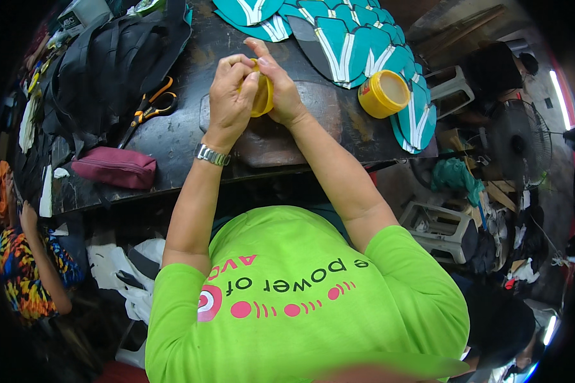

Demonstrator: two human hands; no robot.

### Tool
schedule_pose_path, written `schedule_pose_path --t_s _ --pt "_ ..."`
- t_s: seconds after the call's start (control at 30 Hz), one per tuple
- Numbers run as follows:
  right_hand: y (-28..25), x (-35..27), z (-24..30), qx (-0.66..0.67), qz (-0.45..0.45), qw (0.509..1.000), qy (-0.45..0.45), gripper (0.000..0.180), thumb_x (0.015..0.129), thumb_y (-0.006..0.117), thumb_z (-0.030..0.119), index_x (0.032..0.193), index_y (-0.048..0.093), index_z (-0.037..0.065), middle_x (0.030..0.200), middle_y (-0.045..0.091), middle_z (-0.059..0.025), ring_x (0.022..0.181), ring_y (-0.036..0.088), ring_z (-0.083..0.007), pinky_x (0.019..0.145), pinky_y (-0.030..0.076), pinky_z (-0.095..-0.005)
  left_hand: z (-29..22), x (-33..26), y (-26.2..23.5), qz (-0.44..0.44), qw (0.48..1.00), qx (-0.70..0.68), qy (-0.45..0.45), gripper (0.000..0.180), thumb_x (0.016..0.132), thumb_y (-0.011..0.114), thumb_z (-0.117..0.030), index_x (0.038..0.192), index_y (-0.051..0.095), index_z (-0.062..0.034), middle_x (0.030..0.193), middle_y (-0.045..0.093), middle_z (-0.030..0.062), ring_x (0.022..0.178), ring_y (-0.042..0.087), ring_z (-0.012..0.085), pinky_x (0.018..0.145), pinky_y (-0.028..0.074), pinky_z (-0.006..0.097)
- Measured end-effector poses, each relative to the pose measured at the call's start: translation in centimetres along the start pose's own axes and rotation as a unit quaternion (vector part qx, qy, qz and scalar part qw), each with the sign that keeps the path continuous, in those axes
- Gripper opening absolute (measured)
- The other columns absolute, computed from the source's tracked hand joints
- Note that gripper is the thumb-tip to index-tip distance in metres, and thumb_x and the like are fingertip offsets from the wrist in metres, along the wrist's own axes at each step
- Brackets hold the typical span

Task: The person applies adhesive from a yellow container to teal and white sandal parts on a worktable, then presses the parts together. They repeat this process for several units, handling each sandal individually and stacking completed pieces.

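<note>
Over the near part of the dark table, both of my hands close round a yellow round lid [264, 101], its inner side partly showing. My left hand [230, 92], with a metal watch on its wrist, curls its fingers at the lid's left edge. From the other side my right hand [284, 96] grips it, the fingertips pointing away from me. Much of the lid is hidden behind the fingers. To the right stands a yellow jar [380, 99], its mouth showing a pale tan surface, close against teal shoe-upper-like pieces [345, 54] with white strips.
Orange-handled scissors [148, 110] and a maroon zipped pouch [115, 167] lie at the left, by a heap of black material [102, 70]. A flat brown board [287, 143] lies under my hands. Another person's arm [41, 255] is at far left; plastic stools [437, 230] stand right.
</note>
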State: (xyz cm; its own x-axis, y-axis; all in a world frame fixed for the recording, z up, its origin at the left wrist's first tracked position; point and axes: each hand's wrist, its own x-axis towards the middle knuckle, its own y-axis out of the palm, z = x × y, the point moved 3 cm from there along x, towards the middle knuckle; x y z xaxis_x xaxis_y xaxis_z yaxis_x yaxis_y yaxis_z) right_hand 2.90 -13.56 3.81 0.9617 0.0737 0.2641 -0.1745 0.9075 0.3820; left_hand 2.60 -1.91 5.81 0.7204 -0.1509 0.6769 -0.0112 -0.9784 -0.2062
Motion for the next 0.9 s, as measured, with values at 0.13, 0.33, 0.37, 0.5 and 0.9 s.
schedule_pose_path --t_s 0.13,0.33,0.37,0.5,0.9 --pt "0.1 -0.1 0.3 -0.016 0.000 1.000 -0.001 0.064 0.099 0.041 0.032 0.155 0.029 0.003 0.147 0.043 -0.0097 0.119 0.049 -0.0132 0.105 0.036 -0.0255 0.5 -1.7 0.7 -0.010 0.966 -0.232 -0.114 0.012 0.098 0.053 -0.008 0.095 0.063 -0.0003 0.115 0.060 0.0034 0.092 0.056 0.0100 0.085 0.047 0.025" --pt "-0.4 -0.4 0.4 -0.003 0.012 0.997 0.075 0.064 0.100 0.041 0.034 0.155 0.031 0.004 0.132 0.054 -0.0067 0.103 0.053 -0.0096 0.090 0.043 -0.0216 0.3 -2.2 1.9 -0.005 0.880 -0.420 -0.220 0.015 0.102 0.049 -0.010 0.097 0.062 -0.0037 0.098 0.060 0.0013 0.082 0.053 0.0053 0.076 0.045 0.022" --pt "-0.5 -0.4 0.4 0.003 0.014 0.997 0.076 0.063 0.100 0.041 0.035 0.155 0.031 0.005 0.129 0.055 -0.0065 0.102 0.053 -0.0099 0.089 0.044 -0.0218 0.3 -1.9 1.6 0.024 0.896 -0.387 -0.218 0.016 0.102 0.049 -0.011 0.096 0.062 -0.0040 0.093 0.059 0.0009 0.080 0.053 0.0053 0.074 0.045 0.021" --pt "-0.6 0.0 -0.2 -0.002 -0.029 0.999 0.036 0.060 0.100 0.041 0.033 0.153 0.034 0.005 0.113 0.059 -0.0062 0.093 0.058 -0.0124 0.082 0.047 -0.0238 0.3 -1.4 0.4 0.132 0.944 -0.241 -0.181 0.017 0.103 0.050 -0.014 0.094 0.062 -0.0047 0.083 0.057 -0.0003 0.073 0.052 0.0049 0.067 0.043 0.021" --pt "-0.5 0.0 0.7 0.201 0.044 0.971 0.118 0.071 0.099 0.034 0.064 0.154 0.026 0.021 0.118 0.063 -0.0301 0.102 0.068 -0.0421 0.081 0.060 -0.0538 2.1 -4.9 -8.7 0.008 0.970 -0.001 -0.243 0.020 0.087 0.077 -0.012 0.084 0.059 -0.0043 0.076 0.063 -0.0007 0.065 0.055 0.0052 0.062 0.046 0.022"
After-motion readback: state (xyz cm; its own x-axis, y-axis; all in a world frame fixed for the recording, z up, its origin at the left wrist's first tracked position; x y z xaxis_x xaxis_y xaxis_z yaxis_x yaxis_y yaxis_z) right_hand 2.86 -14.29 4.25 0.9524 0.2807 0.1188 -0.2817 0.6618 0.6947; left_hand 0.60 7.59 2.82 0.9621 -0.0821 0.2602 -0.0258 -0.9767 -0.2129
